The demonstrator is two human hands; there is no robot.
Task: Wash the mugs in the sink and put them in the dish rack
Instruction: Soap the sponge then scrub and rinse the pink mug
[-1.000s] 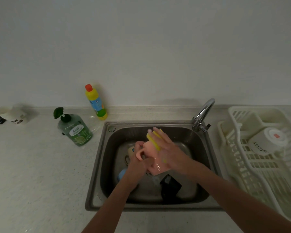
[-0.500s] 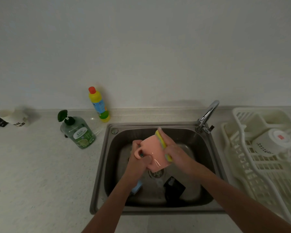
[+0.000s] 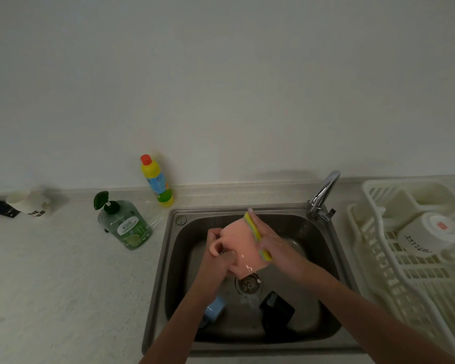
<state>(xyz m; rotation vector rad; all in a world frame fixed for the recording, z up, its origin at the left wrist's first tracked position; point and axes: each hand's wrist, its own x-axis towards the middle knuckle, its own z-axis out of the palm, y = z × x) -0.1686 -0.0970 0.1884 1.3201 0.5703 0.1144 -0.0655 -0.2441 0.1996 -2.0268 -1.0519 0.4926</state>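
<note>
Scrubbing pink mug (image 3: 238, 248): left hand (image 3: 217, 254) grips it, right hand (image 3: 275, 249) presses sponge (image 3: 256, 236); 1 white mug (image 3: 428, 233) racked, 2 below the grip wait.

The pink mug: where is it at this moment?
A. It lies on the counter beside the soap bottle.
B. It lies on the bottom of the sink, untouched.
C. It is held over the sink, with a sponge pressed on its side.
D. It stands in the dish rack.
C: the left hand grips the pink mug above the sink, and the right hand presses a yellow sponge against its side.
</note>
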